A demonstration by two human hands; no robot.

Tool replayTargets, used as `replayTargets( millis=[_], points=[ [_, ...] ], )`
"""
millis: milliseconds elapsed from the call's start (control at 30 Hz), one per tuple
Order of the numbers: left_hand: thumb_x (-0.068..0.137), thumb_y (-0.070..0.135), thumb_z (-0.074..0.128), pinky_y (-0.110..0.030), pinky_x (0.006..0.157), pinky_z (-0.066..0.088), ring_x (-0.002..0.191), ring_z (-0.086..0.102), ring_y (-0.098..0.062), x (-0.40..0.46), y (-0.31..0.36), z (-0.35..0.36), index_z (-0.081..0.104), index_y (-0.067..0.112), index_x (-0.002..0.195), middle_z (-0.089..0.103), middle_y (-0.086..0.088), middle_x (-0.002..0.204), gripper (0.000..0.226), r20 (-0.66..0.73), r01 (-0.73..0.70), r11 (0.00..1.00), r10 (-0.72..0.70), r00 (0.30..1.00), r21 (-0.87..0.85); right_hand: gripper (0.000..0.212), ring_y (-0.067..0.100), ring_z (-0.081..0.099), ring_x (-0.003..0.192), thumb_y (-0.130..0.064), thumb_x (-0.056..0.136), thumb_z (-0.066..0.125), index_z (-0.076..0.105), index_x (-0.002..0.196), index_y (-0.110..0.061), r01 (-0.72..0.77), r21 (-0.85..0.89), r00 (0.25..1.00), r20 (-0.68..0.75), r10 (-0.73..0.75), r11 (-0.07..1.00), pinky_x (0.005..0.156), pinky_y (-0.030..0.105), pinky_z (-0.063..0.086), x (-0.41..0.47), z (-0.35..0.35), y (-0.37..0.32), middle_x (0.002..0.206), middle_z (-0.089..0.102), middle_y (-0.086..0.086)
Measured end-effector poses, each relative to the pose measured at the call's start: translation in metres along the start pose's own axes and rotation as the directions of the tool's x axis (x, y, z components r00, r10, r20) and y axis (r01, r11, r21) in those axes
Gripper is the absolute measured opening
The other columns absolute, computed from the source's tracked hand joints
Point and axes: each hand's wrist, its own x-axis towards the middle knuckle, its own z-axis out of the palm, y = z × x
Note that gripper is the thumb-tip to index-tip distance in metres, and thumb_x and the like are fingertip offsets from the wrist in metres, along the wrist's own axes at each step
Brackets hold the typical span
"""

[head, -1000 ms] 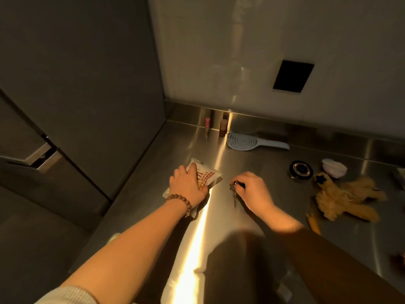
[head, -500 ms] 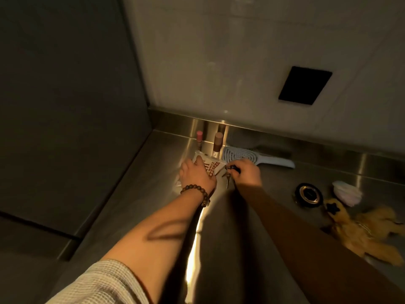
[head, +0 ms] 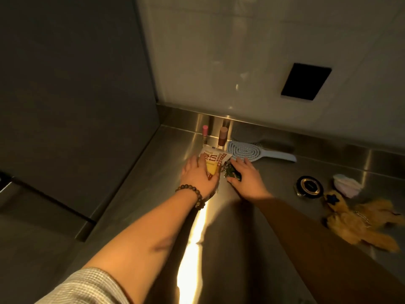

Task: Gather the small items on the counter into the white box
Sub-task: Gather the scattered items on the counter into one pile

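My left hand [head: 198,176], with a bead bracelet on the wrist, lies on a white and yellow packet [head: 213,160] on the steel counter [head: 153,183] and grips its near end. Beside it, my right hand [head: 246,177] is closed on a small bunch of keys [head: 230,172] with a dark fob. Just behind stand two lip tubes, one with a pink cap [head: 205,134] and one with a brown cap [head: 222,138]. A pale blue hairbrush [head: 247,151] lies behind my right hand. No white box is in view.
To the right lie a round black compact [head: 308,186], a pale pink and white puff [head: 347,185] and a furry tan plush toy [head: 361,220]. A dark cabinet wall [head: 76,106] bounds the counter on the left; a white wall with a black socket plate [head: 305,82] stands behind.
Both hands have slid the packet and keys away from me toward the back of the counter, close to the lip tubes and hairbrush. The camera has leaned in after them.
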Motion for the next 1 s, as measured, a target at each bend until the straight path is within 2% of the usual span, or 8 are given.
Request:
replayTargets(
  millis=[167, 300, 367, 467, 600, 700, 833, 1000],
  points=[
    [0.087, 0.060, 0.039, -0.041, 0.117, 0.006, 0.145, 0.004, -0.026, -0.057, -0.023, -0.027, 0.008, 0.020, 0.150, 0.006, -0.009, 0.158, 0.081, -0.065, -0.005, 0.998, 0.009, 0.998, 0.064, 0.066, 0.020, -0.001, 0.149, -0.032, 0.093, 0.056, 0.022, 0.151, -0.029, 0.158, -0.020, 0.987, -0.012, -0.159, 0.987, 0.119, 0.057, 0.002, -0.042, 0.008, -0.030, 0.161, 0.012, -0.003],
    [0.089, 0.055, 0.042, -0.039, 0.118, 0.006, 0.144, 0.007, -0.024, -0.126, -0.062, -0.048, 0.012, 0.017, 0.149, 0.011, -0.009, 0.157, 0.078, -0.166, 0.056, 0.993, -0.038, 0.985, 0.108, 0.066, 0.018, 0.002, 0.149, -0.033, 0.093, 0.056, 0.023, 0.150, -0.035, 0.330, 0.014, 0.944, 0.004, -0.330, 0.944, 0.120, 0.050, 0.010, -0.076, 0.038, -0.061, 0.160, 0.016, -0.003],
    [0.089, 0.054, 0.044, -0.037, 0.117, 0.006, 0.144, 0.007, -0.024, -0.168, -0.091, -0.055, 0.013, 0.016, 0.149, 0.013, -0.009, 0.157, 0.078, -0.214, 0.135, 0.986, -0.111, 0.970, 0.098, 0.064, 0.017, 0.003, 0.149, -0.035, 0.093, 0.055, 0.024, 0.149, -0.035, 0.377, 0.031, 0.926, 0.022, -0.377, 0.926, 0.121, 0.045, 0.013, -0.091, 0.059, -0.071, 0.160, 0.015, -0.004],
    [0.087, 0.059, 0.044, -0.036, 0.117, 0.007, 0.144, 0.007, -0.023, -0.232, -0.127, -0.056, 0.014, 0.016, 0.149, 0.013, -0.007, 0.157, 0.081, -0.272, 0.298, 0.952, -0.270, 0.924, 0.065, 0.060, 0.015, 0.002, 0.149, -0.035, 0.095, 0.053, 0.026, 0.148, -0.036, 0.391, 0.076, 0.912, 0.104, -0.398, 0.917, 0.121, 0.046, 0.014, -0.111, 0.091, -0.083, 0.160, 0.016, -0.004],
    [0.081, 0.068, 0.044, -0.039, 0.118, 0.008, 0.145, 0.004, -0.023, -0.294, -0.151, -0.042, 0.009, 0.015, 0.150, 0.009, -0.005, 0.158, 0.094, -0.220, 0.432, 0.901, -0.414, 0.883, 0.039, 0.057, 0.015, 0.004, 0.148, -0.035, 0.095, 0.052, 0.029, 0.147, -0.035, 0.440, 0.096, 0.878, 0.164, -0.451, 0.893, 0.121, 0.044, 0.015, -0.134, 0.126, -0.095, 0.160, 0.018, -0.003],
    [0.084, 0.059, 0.052, -0.036, 0.117, 0.008, 0.144, 0.011, -0.022, -0.310, -0.154, -0.030, 0.009, 0.014, 0.150, 0.015, -0.006, 0.157, 0.091, -0.188, 0.426, 0.905, -0.419, 0.888, -0.003, 0.056, 0.015, 0.006, 0.148, -0.036, 0.096, 0.051, 0.030, 0.147, -0.034, 0.463, 0.080, 0.865, 0.178, -0.470, 0.883, 0.120, 0.042, 0.017, -0.146, 0.139, -0.100, 0.159, 0.020, -0.003],
    [0.084, 0.044, 0.062, -0.030, 0.111, 0.024, 0.134, 0.036, -0.021, -0.301, -0.149, -0.028, 0.026, 0.016, 0.146, 0.038, -0.003, 0.147, 0.076, -0.293, 0.386, 0.919, -0.392, 0.872, -0.079, 0.053, 0.016, 0.010, 0.148, -0.035, 0.097, 0.049, 0.031, 0.146, -0.033, 0.459, 0.063, 0.868, 0.184, -0.462, 0.886, 0.120, 0.040, 0.018, -0.154, 0.143, -0.097, 0.158, 0.022, -0.004],
    [0.077, 0.045, 0.068, -0.030, 0.099, 0.038, 0.116, 0.047, -0.019, -0.270, -0.131, -0.026, 0.044, 0.020, 0.131, 0.051, 0.000, 0.128, 0.065, -0.290, 0.287, 0.955, -0.296, 0.910, -0.075, 0.052, 0.017, 0.013, 0.147, -0.031, 0.097, 0.050, 0.034, 0.146, -0.030, 0.395, 0.069, 0.905, 0.145, -0.401, 0.916, 0.118, 0.037, 0.020, -0.157, 0.124, -0.075, 0.158, 0.024, -0.002]
  ],
)
